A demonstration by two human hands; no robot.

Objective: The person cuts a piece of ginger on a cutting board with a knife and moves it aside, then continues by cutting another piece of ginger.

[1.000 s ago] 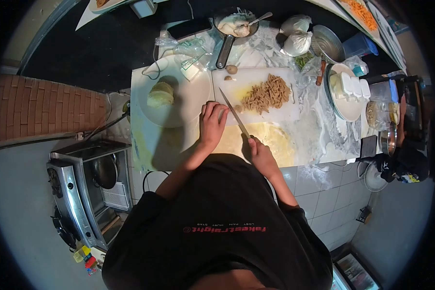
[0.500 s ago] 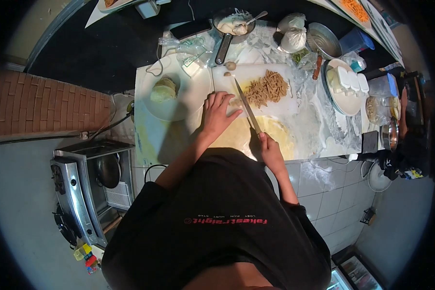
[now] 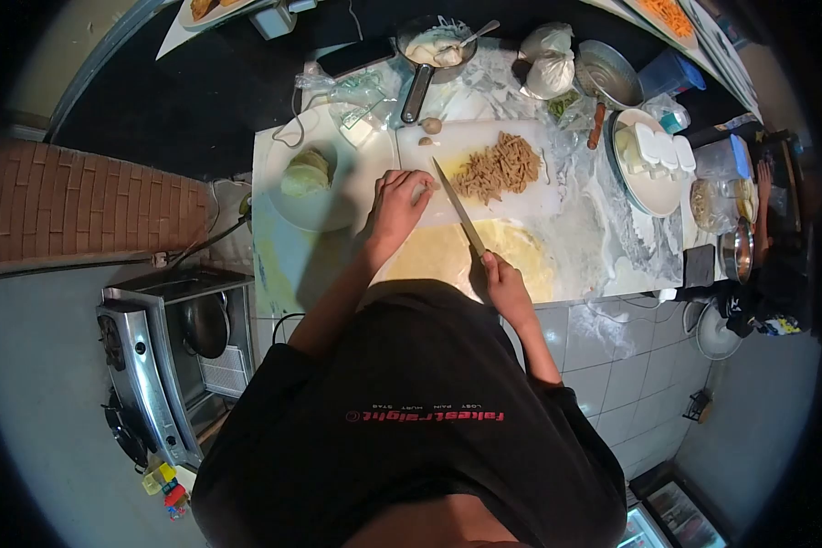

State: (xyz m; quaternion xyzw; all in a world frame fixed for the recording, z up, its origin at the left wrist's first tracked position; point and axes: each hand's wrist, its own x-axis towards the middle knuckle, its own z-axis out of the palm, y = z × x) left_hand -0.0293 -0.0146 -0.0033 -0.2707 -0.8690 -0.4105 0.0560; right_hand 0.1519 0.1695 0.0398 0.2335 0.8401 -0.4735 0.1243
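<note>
Right hand [image 3: 506, 281] wrapped round handle of knife [image 3: 459, 208]; blade over white cutting board [image 3: 541, 205], between left hand [image 3: 398, 203] and heap of brown strips [image 3: 500, 166]. Left fingers bent at board's near-left part, beside blade; whether pinching anything, cannot tell

Left hand [image 3: 398, 206]: back upward, fingers [image 3: 413, 177] curled and bunched; left forearm [image 3: 342, 292] bare, angled forward and inward. Right hand [image 3: 508, 285]: closed in grip, nearer torso; right forearm [image 3: 539, 342] bare, slanting inward.
</note>
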